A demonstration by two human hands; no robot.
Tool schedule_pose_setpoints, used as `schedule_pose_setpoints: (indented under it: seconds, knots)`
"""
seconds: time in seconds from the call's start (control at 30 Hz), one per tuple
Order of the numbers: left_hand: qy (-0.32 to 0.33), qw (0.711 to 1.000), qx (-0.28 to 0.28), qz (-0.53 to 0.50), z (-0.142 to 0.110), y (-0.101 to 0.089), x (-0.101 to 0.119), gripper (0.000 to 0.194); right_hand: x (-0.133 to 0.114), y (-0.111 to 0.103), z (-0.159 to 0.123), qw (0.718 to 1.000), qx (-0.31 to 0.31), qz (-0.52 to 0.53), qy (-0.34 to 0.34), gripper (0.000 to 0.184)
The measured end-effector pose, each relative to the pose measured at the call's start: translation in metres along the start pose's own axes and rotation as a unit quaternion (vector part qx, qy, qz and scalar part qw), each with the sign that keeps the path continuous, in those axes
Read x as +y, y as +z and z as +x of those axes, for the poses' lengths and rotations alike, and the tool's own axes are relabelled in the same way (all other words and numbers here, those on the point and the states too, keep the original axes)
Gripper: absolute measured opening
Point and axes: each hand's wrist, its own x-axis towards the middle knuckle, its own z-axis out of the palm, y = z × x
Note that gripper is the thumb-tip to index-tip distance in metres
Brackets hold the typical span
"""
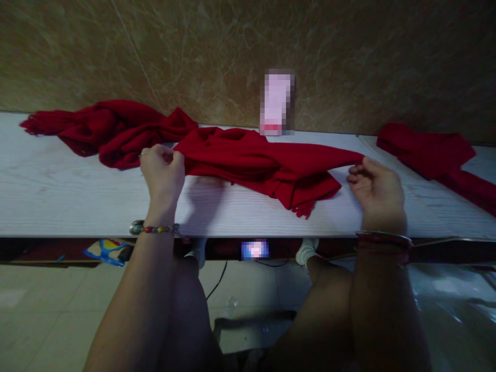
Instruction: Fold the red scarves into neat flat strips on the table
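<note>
A red scarf (248,155) with a short fringe lies bunched along the white tabletop. At its left part my left hand (163,165) is closed in a pinch on the cloth. My right hand (374,186) pinches the scarf's right corner between thumb and finger, and the upper edge is drawn fairly straight between both hands. The fringed lower end hangs loose on the table left of my right hand. Farther left, a crumpled stretch of red fabric (127,132) with fringe lies against the wall; whether it joins the held scarf I cannot tell.
More red cloth (426,150) lies on the narrow white table (58,196) at the right. A blurred pink box-like thing (277,101) stands by the brown marbled wall (186,57). Under the front edge are a blue and yellow packet (108,251) and a cable (218,281).
</note>
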Motion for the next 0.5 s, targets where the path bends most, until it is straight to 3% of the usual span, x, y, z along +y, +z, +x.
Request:
schedule_pose_setpoints:
  seconds: [0.1, 0.23, 0.37, 0.43, 0.5]
  knots:
    - [0.008, 0.997, 0.072, 0.033, -0.003, 0.006, 0.003, 0.011, 0.008, 0.000, 0.003, 0.999, -0.022, -0.033, -0.015, 0.025]
    - [0.015, 0.998, -0.013, 0.054, -0.010, 0.022, 0.006, 0.015, 0.028, 0.000, 0.013, 0.990, -0.046, -0.118, -0.065, 0.023]
    - [0.041, 0.997, -0.029, 0.059, -0.017, 0.027, 0.005, 0.018, 0.035, 0.004, 0.015, 0.974, -0.052, -0.199, -0.097, 0.014]
    - [0.046, 0.996, -0.043, 0.059, -0.020, 0.026, 0.005, 0.025, 0.033, 0.008, 0.010, 0.963, -0.018, -0.234, -0.131, 0.004]
    - [0.052, 0.995, -0.068, 0.059, -0.024, 0.024, 0.006, 0.033, 0.028, 0.013, 0.000, 0.947, 0.028, -0.265, -0.179, 0.007]
